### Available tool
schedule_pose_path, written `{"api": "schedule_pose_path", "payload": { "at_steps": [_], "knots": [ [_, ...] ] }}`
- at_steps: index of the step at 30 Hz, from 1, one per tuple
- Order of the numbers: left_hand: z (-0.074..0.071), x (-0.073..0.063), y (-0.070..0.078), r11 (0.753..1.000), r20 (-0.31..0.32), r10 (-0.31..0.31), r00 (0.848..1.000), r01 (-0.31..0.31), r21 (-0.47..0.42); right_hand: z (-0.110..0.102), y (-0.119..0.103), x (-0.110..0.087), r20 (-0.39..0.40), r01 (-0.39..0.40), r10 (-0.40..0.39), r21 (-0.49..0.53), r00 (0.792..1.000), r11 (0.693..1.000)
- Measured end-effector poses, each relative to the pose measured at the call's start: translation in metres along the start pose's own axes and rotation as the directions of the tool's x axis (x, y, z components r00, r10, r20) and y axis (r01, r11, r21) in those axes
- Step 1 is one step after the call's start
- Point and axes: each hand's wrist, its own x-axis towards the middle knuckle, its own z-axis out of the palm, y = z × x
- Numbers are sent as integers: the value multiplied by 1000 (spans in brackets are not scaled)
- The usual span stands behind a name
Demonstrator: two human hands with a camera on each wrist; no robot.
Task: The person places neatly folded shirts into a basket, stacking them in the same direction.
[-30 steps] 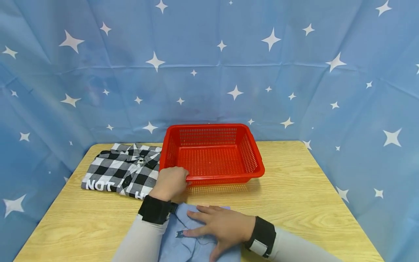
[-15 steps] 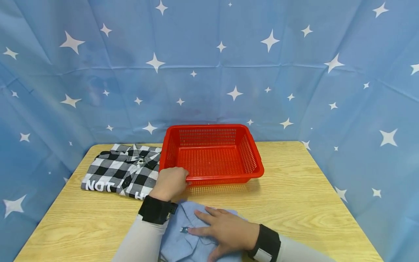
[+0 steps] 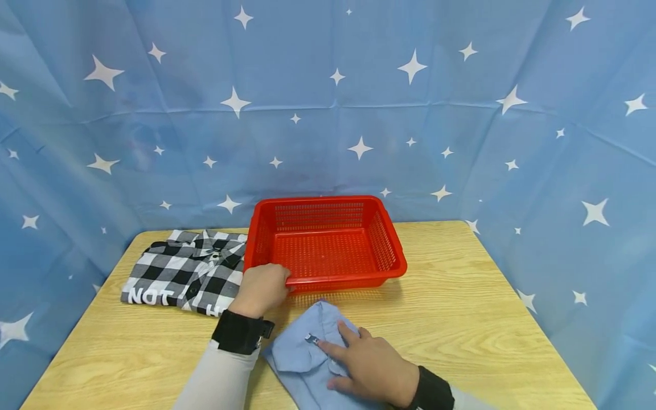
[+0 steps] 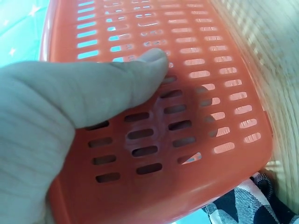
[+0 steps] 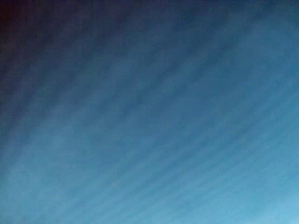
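A red plastic basket [image 3: 328, 279] sits at the back of the table. Its front left corner is gripped by my left hand [image 3: 263, 289]; in the left wrist view the thumb [image 4: 135, 79] lies along the slotted basket wall [image 4: 154, 154]. In front of the basket lies a folded light blue shirt [image 3: 299, 347] with a small dark label. My right hand [image 3: 376, 367] rests flat on the shirt's right side, fingers spread. Blurred blue cloth [image 5: 154, 121] fills the right wrist view.
A folded black and white checked shirt [image 3: 187, 273] with white letters lies left of the basket, right up against it. A blue curtain with white stars [image 3: 328, 114] hangs behind the wooden table [image 3: 476, 319].
The blue shirt has turned and shifted to the right under my right hand, which has moved right too. My left hand keeps its grip on the basket. The head view has shifted slightly.
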Motion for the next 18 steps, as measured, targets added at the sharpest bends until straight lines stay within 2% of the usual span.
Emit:
{"api": "schedule_pose_path", "payload": {
  "at_steps": [7, 13, 18],
  "knots": [
    [2, -1, 0, 1000, -15, 7, 1000, -7, -8, 2, -9, -4, -64, -166, 161, -78, 985, 983],
    [3, -1, 4, 1000, -36, 10, 999, -11, -23, 5, -11, -7, -178, -241, 215, -135, 960, 961],
    [-1, -2, 10, 998, -24, 12, 1000, -13, -54, 7, -11, -6, -166, -258, 235, -132, 958, 957]
  ]
}}
